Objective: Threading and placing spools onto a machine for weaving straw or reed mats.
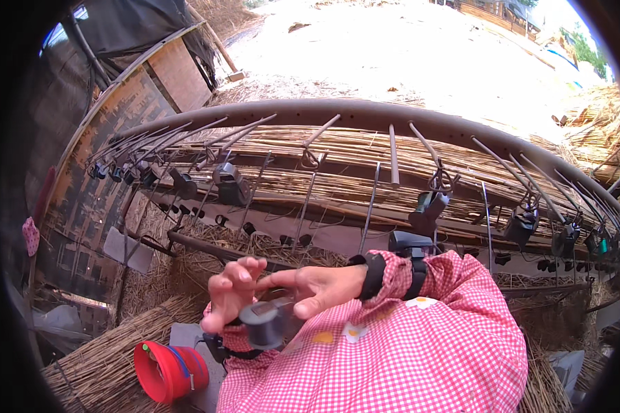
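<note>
Holding left grip point(231, 290) half-open, fingers bent, right grip point(326, 286) open, both right of red bucket point(178, 372); having blurred dark cylinder point(262, 326) near both, right of bucket; unable to tell whether touching.

Pink gingham sleeves point(461, 282) carry black straps point(374, 275) (chunky ones).

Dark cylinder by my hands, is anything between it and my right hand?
Nothing visible: the blurred dark cylinder shows below and left of your right hand, close by in the picture. Whether they touch, I can't tell.
</note>
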{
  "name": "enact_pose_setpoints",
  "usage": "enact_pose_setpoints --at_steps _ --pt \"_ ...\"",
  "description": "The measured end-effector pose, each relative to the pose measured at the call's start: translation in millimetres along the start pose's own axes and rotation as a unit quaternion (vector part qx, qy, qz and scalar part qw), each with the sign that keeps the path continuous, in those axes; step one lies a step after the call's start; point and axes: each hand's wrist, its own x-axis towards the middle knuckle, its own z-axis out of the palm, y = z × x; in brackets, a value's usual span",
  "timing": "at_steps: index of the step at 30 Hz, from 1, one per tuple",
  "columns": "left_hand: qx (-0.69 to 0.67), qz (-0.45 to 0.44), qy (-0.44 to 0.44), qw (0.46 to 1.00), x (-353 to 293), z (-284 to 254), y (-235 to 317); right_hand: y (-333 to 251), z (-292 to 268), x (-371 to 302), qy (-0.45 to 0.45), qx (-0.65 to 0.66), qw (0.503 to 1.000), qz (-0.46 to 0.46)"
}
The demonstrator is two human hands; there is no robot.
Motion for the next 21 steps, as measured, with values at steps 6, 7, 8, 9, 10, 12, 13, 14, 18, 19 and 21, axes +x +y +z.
enact_pose_setpoints --at_steps 6,7,8,9,10,12,13,14,18,19,21 --pt "0.54 0.041 -0.168 0.823 17.4 -5.3 -91.8 0.9 22.4 6.9 0.137 0.202 0.968 0.058" --pt "0.604 0.088 -0.17 0.774 29.1 -3.7 -91.3 2.0 21.4 1.0 0.125 0.178 0.974 0.058" --pt "0.663 0.133 -0.17 0.716 40.6 -4.8 -87.2 2.7 20.5 -4.2 0.111 0.154 0.98 0.059" --pt "0.651 0.061 -0.2 0.73 46.1 -16.9 -83.0 2.0 20.6 -9.4 0.105 0.162 0.98 0.046" --pt "0.627 -0.017 -0.226 0.745 47.1 -28.0 -80.3 1.1 19.5 -13.1 0.107 0.165 0.979 0.046" --pt "0.67 0.019 -0.239 0.703 41.6 -45.0 -87.8 -1.7 16.8 -16.7 0.048 0.167 0.982 0.076" --pt "0.675 -0.064 -0.127 0.724 33.5 -52.4 -91.2 -1.5 20.4 -14.5 0.056 0.18 0.98 0.068" --pt "0.668 -0.144 -0.013 0.73 24.4 -61.7 -95.8 0.9 20.5 -13.0 0.052 0.187 0.979 0.067" --pt "0.61 -0.157 -0.101 0.77 14.5 -71.4 -100.6 6.8 16.6 -6.1 0.017 0.146 0.985 0.094" --pt "0.636 -0.134 -0.192 0.735 8.6 -78.8 -100.9 7.1 15.3 -5.4 0.022 0.148 0.984 0.095" --pt "0.639 -0.134 -0.063 0.755 -15.9 -105.6 -99.8 11.5 15.3 -4.2 0.036 0.15 0.984 0.091"
